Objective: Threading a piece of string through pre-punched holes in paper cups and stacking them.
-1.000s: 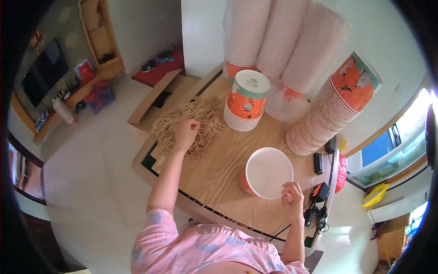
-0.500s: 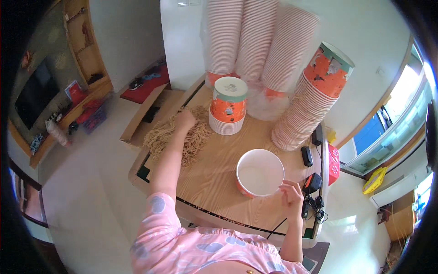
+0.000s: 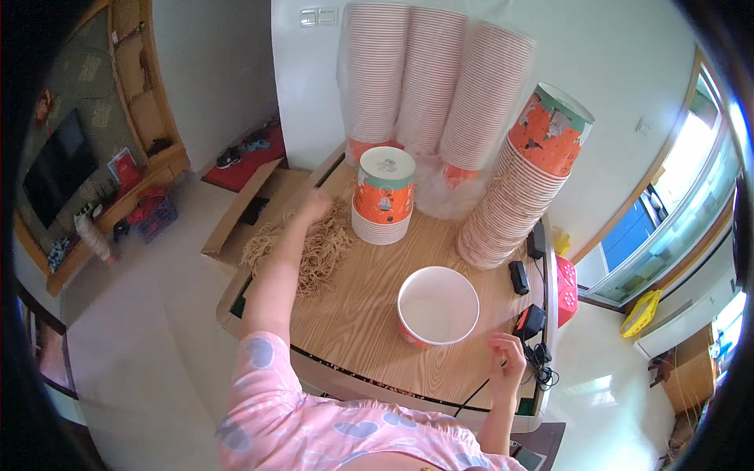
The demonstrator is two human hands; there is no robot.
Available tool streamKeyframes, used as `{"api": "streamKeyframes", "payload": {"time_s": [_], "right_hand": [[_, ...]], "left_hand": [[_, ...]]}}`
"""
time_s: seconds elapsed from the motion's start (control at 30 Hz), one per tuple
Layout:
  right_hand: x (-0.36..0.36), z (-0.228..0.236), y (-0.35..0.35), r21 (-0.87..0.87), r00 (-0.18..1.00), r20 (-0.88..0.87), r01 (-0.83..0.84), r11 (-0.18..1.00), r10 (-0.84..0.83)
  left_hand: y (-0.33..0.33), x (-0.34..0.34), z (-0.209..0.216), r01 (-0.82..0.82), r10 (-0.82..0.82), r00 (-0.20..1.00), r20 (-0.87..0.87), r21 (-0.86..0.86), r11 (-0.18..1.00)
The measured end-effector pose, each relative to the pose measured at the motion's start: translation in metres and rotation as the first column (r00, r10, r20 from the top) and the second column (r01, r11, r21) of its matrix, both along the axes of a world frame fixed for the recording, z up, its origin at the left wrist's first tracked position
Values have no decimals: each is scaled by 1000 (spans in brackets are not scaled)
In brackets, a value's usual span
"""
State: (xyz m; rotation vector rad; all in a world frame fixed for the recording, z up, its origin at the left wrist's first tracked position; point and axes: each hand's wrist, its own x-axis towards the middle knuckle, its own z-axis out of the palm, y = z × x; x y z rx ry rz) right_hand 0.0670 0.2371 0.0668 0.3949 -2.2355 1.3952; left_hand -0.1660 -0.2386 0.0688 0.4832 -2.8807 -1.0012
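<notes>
Because it stands mouth-up right of centre, the paper tub [image 3: 438,306] seems set for easy reach; our right hand [image 3: 509,361], lower right, hangs half-open, apparently empty. Our left hand [image 3: 316,206] curls over tangled cords [image 3: 326,255] left of centre; we cannot tell its grip.

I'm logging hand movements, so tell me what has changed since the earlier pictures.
The left hand has moved forward over the string pile, to its far edge. The right hand has drawn away from the open tub, to the right, and is now apart from it. The tub, pile and stacked tubs stay put.
</notes>
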Motion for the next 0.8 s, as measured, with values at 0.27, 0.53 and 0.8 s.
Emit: {"api": "streamKeyframes", "payload": {"time_s": [0.27,0.53,0.8], "right_hand": [[-2,2,1,-69,1000,14,-15,997,16],[4,18,-35,-235,993,-52,-116,965,107],[6,16,-75,41,863,206,-478,877,461]], "left_hand": [[16,19,186,391,251,639,-728,587,708],[142,163,198,455,-3,706,-708,450,769],[219,228,-32,571,-443,794,-416,761,308]]}}
